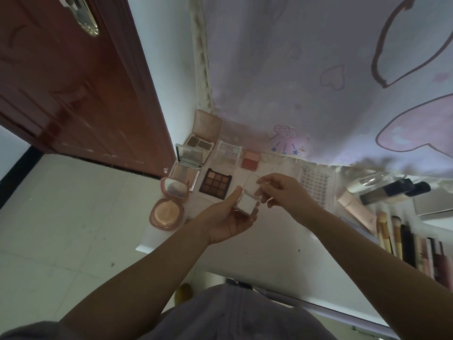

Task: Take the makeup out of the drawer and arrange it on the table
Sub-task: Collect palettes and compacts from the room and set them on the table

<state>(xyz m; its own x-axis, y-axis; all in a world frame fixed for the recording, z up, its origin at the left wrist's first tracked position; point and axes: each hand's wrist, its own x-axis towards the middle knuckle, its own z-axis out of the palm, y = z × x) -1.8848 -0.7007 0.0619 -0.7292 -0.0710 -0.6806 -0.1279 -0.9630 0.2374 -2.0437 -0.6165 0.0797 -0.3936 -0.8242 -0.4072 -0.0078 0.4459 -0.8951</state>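
My left hand (230, 220) grips a small white square compact (245, 204) above the white table (257, 253). My right hand (284, 192) pinches the compact's clear lid (255, 186), which stands lifted. Beyond them several open makeup cases lie on the table: a dark nine-pan eyeshadow palette (215, 183), a round pink powder compact (166, 213), a mirrored rectangular palette (186, 168), a brown duo palette (201, 141), a pale clear palette (226, 153) and an orange blush (250, 159).
A tray of false lashes (315, 186) lies right of my hands. Bottles and tubes (392, 190) and a row of brushes and sticks (411, 244) fill the right side. A patterned curtain (318, 69) hangs behind. A red-brown door (68, 82) stands at left, over tiled floor.
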